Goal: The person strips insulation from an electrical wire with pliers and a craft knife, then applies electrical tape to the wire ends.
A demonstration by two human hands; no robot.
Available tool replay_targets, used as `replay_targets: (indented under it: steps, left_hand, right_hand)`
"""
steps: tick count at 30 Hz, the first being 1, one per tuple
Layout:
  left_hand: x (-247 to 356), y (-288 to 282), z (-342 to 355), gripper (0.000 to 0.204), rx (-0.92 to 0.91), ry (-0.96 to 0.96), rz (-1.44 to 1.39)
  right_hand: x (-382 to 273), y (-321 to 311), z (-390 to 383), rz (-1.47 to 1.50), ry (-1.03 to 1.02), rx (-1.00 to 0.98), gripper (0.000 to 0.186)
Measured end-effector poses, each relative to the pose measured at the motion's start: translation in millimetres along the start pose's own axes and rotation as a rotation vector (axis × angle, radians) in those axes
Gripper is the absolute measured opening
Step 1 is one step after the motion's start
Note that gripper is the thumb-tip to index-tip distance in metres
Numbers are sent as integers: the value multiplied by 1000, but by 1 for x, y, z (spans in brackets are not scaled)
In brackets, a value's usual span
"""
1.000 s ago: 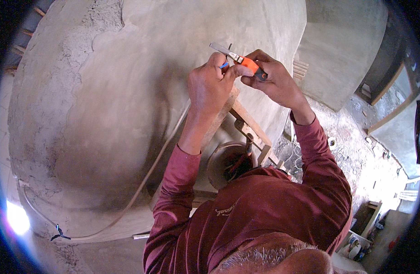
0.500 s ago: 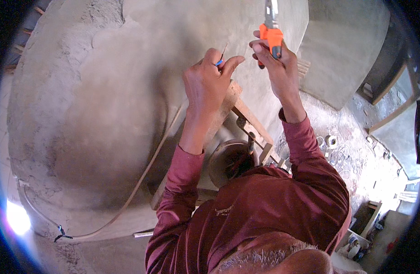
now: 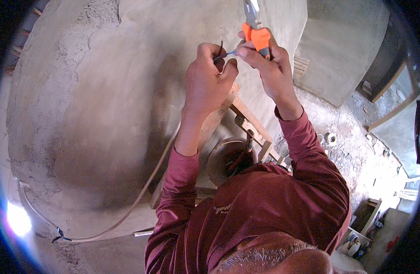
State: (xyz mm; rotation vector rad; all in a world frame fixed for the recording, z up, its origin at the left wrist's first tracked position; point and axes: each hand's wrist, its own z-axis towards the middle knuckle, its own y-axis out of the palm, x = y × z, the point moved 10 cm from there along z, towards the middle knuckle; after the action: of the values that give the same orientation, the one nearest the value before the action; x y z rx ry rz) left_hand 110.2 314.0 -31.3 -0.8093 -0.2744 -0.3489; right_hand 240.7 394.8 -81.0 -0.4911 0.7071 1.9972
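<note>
My left hand (image 3: pixel 205 80) is closed around thin electrical wires near the grey wall. A dark wire (image 3: pixel 221 44) with a bare copper-coloured tip sticks up from its fingers. A blue wire (image 3: pixel 230 53) runs from that hand across to my right hand (image 3: pixel 274 68), whose thumb and finger seem to pinch its end. Also in my right hand are pliers (image 3: pixel 257 39) with orange and grey handles, their metal jaws pointing up and away from the wires. The wires' lower ends are hidden behind my left hand.
Below my hands stands a wooden frame (image 3: pixel 251 121) with a round bucket-like container (image 3: pixel 219 160) beside it. A pale cable (image 3: pixel 143 192) runs along the plastered wall (image 3: pixel 105 114). To the right, a tape roll (image 3: pixel 331 139) and loose coils (image 3: pixel 340 157) lie on the floor.
My right hand has moved left with the pliers and now meets the blue wire. More of the blue and dark wires shows at my left hand.
</note>
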Motion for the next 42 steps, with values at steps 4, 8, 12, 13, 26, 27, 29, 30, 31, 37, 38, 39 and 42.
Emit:
replay_targets:
  steps: [4,8,12,13,26,27,29,30,31,37,38,39,42]
  left_hand:
    - [-12,2,-8,22,-55,-150,-561]
    - [6,-12,-9,17,42,9,-458]
    - [33,-4,-6,12,4,206,30]
    - [33,-4,-5,12,6,204,29]
    - [3,-11,4,22,-66,-72,-374]
    - [2,-11,4,23,-53,-71,-413]
    - [3,-11,2,23,-61,-79,-378]
    - [2,-11,2,23,-60,-86,-347]
    - [2,-11,2,23,-60,-86,-347]
    - [15,-10,4,19,-15,14,-225]
    - [14,-11,4,18,-4,24,-217]
    - [13,-12,4,18,7,31,-208]
    - [14,-12,4,13,-13,63,-167]
  right_hand:
    - [36,11,-9,461,430,-31,24]
    - [36,14,-9,568,465,-70,31]
    - [27,3,3,360,341,-69,25]
    - [16,-2,9,220,192,-14,25]
    - [12,3,-37,101,402,-410,42]
    - [10,8,-36,83,394,-439,41]
    - [8,10,-36,67,388,-465,40]
    - [7,11,-36,27,383,-493,39]
    - [8,13,-37,-13,378,-520,37]
    - [13,17,-40,124,278,-440,33]
    - [12,17,-38,123,277,-437,33]
    - [11,17,-36,-10,233,-450,35]
    - [8,15,-31,-200,153,-454,41]
